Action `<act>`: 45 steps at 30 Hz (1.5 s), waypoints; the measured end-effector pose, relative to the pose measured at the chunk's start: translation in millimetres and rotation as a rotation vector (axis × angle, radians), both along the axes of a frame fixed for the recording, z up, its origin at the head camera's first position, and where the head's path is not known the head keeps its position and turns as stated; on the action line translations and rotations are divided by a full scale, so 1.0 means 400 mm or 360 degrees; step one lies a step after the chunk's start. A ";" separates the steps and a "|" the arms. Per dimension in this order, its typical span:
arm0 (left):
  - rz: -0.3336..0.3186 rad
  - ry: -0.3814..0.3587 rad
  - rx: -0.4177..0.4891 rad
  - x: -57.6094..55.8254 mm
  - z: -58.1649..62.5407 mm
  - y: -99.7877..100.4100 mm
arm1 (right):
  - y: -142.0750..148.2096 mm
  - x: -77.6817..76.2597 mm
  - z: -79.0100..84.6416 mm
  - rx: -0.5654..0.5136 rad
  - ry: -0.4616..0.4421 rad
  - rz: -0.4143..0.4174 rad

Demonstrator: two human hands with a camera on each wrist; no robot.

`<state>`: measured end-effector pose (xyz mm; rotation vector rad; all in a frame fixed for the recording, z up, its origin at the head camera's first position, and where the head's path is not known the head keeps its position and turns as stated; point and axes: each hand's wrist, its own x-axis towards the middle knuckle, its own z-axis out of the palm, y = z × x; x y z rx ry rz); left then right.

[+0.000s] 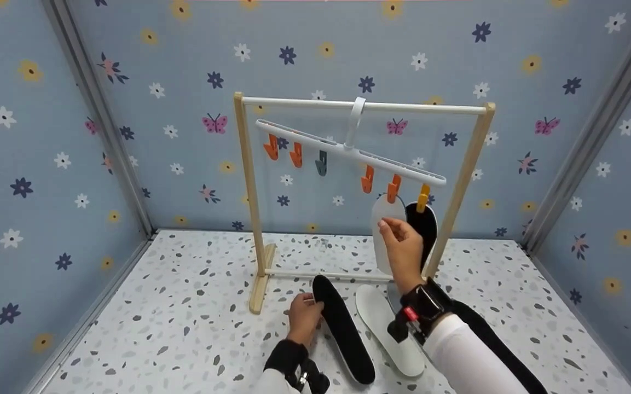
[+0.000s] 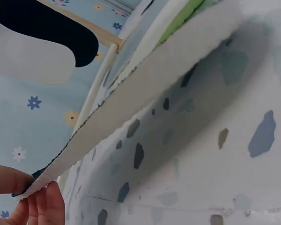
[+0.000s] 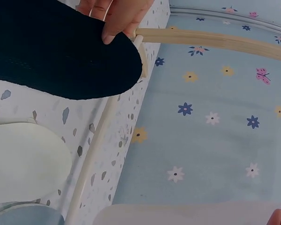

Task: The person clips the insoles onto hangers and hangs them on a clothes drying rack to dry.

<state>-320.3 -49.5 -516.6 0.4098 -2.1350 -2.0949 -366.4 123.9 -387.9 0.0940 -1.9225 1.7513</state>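
My left hand pinches one end of a black insole between thumb and fingers. Its pale underside shows in the left wrist view, tilted up from the table. My right hand is raised in front of a white insole, its fingers loosely bent with nothing between them. That white insole hangs from an orange clothespin. Beside it, a black insole hangs from a yellow clothespin. The white hanger slopes down to the right.
A wooden stand with a white top bar bears the hanger. Orange clothespins and a dark grey one hold nothing. On the speckled table lie a white insole, a blue-grey one and a black one.
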 end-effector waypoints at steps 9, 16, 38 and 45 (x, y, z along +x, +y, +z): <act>-0.0111 0.0054 0.0111 0.013 0.045 -0.002 | -0.005 0.003 0.016 0.0061 -0.0045 0.0002; -0.0168 0.0146 0.0133 0.018 0.058 -0.001 | -0.012 0.002 0.027 0.0040 -0.0018 0.0027; -0.0318 0.0509 -0.0227 0.060 0.142 0.013 | -0.049 -0.025 0.121 0.0121 -0.0023 0.0103; -0.0343 0.0580 -0.0359 0.063 0.153 0.026 | -0.066 -0.036 0.145 0.0131 -0.0100 0.0132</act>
